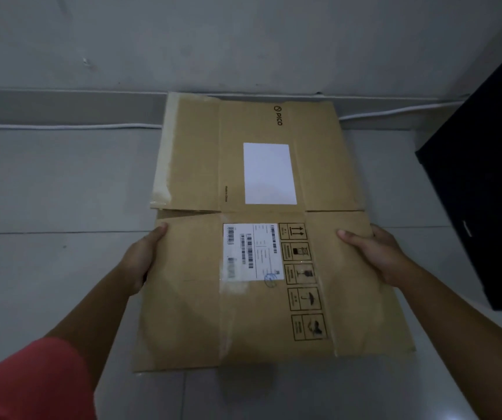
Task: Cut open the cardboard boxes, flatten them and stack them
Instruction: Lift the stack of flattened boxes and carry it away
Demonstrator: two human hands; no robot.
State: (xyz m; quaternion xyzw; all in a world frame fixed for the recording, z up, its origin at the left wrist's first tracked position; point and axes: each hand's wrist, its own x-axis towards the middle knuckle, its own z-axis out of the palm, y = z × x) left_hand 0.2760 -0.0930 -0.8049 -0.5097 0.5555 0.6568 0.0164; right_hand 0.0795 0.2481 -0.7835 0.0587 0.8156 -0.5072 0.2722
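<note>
Grey tiled floor [61,183], wall behind. Flattened cardboard box [255,268] gripped at both side edges, left hand [140,262], right hand [374,253], thumbs on top, likely for steady stacking.

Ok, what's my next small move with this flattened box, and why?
Probably lower the flattened cardboard box flat onto the tiled floor by the wall. It already looks flat, the left hand and right hand grip its side edges, and its far end is at the wall's base.
</note>
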